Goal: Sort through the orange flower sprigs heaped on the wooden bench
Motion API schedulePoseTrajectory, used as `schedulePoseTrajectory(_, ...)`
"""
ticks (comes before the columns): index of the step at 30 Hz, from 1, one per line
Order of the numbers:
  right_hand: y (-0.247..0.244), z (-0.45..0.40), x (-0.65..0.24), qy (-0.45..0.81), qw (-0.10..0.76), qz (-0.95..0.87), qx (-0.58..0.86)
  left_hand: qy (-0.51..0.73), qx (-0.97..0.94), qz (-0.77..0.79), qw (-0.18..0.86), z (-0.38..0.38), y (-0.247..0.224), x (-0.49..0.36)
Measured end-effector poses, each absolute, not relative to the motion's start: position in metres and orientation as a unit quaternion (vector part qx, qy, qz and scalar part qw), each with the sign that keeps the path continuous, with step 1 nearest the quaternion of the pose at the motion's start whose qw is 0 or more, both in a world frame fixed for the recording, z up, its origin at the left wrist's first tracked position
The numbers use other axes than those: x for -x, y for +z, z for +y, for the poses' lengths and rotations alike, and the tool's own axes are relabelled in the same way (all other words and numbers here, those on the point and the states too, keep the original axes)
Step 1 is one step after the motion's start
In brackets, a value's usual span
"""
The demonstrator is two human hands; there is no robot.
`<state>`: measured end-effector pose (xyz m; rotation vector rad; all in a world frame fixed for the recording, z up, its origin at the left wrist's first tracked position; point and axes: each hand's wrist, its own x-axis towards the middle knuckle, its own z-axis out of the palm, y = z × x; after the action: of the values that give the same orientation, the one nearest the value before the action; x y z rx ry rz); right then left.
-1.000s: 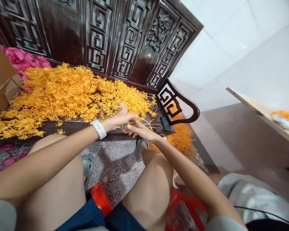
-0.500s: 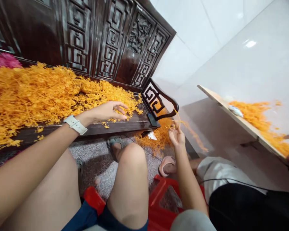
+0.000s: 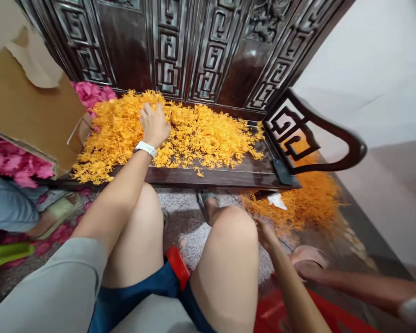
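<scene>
The orange-yellow floral pile (image 3: 211,136) lies along the table (image 3: 229,175), bare wood showing between it and the front-right corner. One left hand (image 3: 155,125) contacts its top, grip loosely spread; one right hand (image 3: 266,233) is below the front edge, grip indeterminable.

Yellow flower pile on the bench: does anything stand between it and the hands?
Nothing visible blocks the left hand, which is on the yellow flower pile. For the right hand, low beside the right knee, that knee and the front edge of the bench seem to lie in between.
</scene>
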<state>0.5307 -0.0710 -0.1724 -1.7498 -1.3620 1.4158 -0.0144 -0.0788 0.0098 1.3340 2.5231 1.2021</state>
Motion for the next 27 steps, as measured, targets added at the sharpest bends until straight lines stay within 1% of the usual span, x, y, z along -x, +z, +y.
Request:
schedulePoseTrajectory(2,-0.141,-0.044,-0.496,0.531,0.305,-0.468,0.638,0.363,-0.378,0.852,0.019,-0.084,-0.001,0.035)
schedulePoseTrajectory(4,-0.095,-0.021,-0.451,0.537,0.342,-0.478,0.605,0.310,-0.366,0.876,0.057,-0.086,-0.014,0.048)
schedulePoseTrajectory(7,-0.024,-0.001,-0.368,0.556,0.312,-0.596,0.489,0.247,-0.371,0.893,0.065,-0.084,-0.031,0.058)
schedulePoseTrajectory(9,0.006,0.006,-0.308,0.567,0.253,-0.672,0.403,0.224,-0.366,0.902,0.044,-0.080,-0.038,0.059)
schedulePoseTrajectory(10,0.013,0.009,-0.278,0.570,0.219,-0.701,0.369,0.216,-0.365,0.905,0.035,-0.079,-0.041,0.060)
schedulePoseTrajectory(12,0.013,0.018,-0.221,0.535,0.150,-0.767,0.319,0.205,-0.367,0.907,0.027,-0.076,-0.045,0.061)
schedulePoseTrajectory(13,0.008,0.024,-0.194,0.498,0.129,-0.799,0.312,0.206,-0.369,0.906,0.028,-0.075,-0.046,0.061)
schedulePoseTrajectory(15,-0.008,0.035,-0.145,0.411,0.125,-0.844,0.321,0.217,-0.367,0.904,0.039,-0.074,-0.047,0.061)
schedulePoseTrajectory(18,-0.033,0.049,-0.084,0.352,0.158,-0.842,0.376,0.245,-0.371,0.893,0.061,-0.072,-0.046,0.057)
schedulePoseTrajectory(21,-0.051,0.059,-0.043,0.371,0.191,-0.803,0.426,0.272,-0.393,0.876,0.069,-0.069,-0.047,0.052)
schedulePoseTrajectory(24,-0.064,0.071,-0.023,0.392,0.206,-0.763,0.471,0.275,-0.427,0.858,0.079,-0.068,-0.051,0.054)
schedulePoseTrajectory(27,-0.069,0.088,-0.020,0.412,0.269,-0.717,0.495,0.262,-0.433,0.860,0.069,-0.071,-0.058,0.063)
